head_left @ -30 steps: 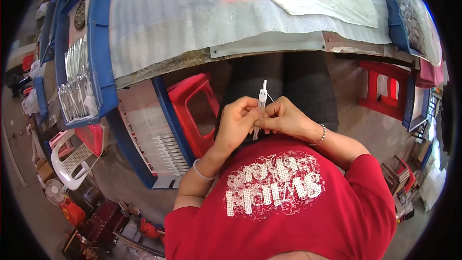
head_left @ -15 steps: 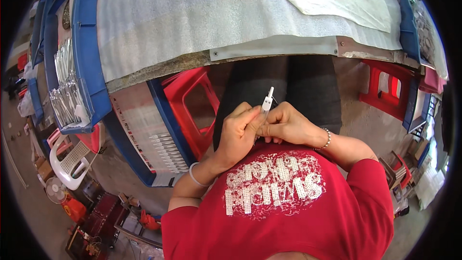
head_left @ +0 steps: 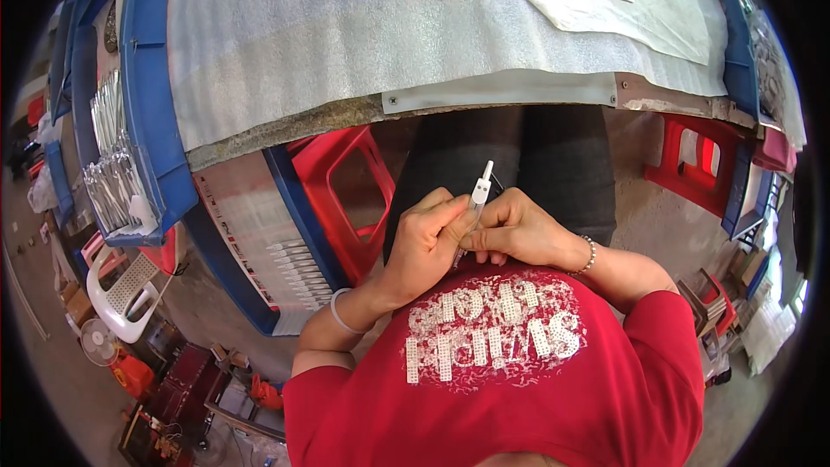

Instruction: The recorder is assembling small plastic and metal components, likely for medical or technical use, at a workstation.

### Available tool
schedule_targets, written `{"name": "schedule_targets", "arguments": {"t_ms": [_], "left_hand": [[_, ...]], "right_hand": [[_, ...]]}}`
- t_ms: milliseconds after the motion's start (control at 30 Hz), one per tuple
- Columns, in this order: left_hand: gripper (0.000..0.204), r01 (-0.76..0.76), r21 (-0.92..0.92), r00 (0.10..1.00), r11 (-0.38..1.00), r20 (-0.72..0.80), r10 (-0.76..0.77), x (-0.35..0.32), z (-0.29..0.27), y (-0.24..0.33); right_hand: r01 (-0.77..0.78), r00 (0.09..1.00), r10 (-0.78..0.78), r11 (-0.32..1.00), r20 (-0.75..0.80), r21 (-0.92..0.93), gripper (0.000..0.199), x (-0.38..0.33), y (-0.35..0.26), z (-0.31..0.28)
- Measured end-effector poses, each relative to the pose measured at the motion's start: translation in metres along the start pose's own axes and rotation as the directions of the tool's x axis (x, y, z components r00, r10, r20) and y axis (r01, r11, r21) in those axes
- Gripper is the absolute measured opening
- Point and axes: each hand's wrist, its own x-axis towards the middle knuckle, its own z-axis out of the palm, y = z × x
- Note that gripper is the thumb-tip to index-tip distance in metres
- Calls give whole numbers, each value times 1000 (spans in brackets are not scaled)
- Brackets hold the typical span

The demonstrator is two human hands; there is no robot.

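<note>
Close in front of my red shirt, my two hands meet around a small drawing compass (head_left: 481, 194) with a white head and a slim white handle pointing up and away. My left hand (head_left: 425, 238) pinches its body between thumb and fingers. On the other side my right hand (head_left: 527, 227) is closed, its thumb and bent forefinger gripping the compass's lower part. A thin piece sticks out beside the head, over the right fingers. The fingers hide most of the legs.
A foam-covered table (head_left: 346, 43) lies ahead, with a white cloth (head_left: 596, 9) and a thin white stick on it. At left, a blue bin (head_left: 156, 78) adjoins bundled silvery parts (head_left: 112, 156). Below, a blue-edged tray (head_left: 320, 225) holds several white-headed pieces. Red stools (head_left: 346, 199) stand under the table.
The view has shifted slightly. Both hands keep their hold on the compass, and the thin piece beside its head shows at a slightly different angle.
</note>
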Motion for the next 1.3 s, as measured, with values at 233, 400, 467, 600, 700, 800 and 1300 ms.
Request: {"name": "schedule_targets", "arguments": {"t_ms": [233,400,467,600,700,800,1300], "left_hand": [[10,30,13,999,999,42,-30,0,-6,3],[10,36,6,998,999,56,-36,2,-6,1],[9,36,11,997,999,62,-37,1,-6,1],[11,-21,56,1000,998,-5,21,8,-6,3],[12,-89,113,995,990,-24,93,16,-10,4],[13,-93,122,995,988,-20,96,16,-14,5],[15,-96,167,993,981,88,82,2,-26,12]], "right_hand": [[-39,999,39,999,16,12,25,2,-2,0],[-58,998,57,998,23,20,25,3,-1,-2],[-68,997,67,997,28,22,24,4,-3,-2],[-45,999,44,998,18,54,24,10,-9,-2],[39,999,-39,999,-12,32,24,16,-6,-3],[67,998,-66,997,-20,45,23,17,-6,-2],[-32,999,31,999,31,19,22,8,-15,8]]}}
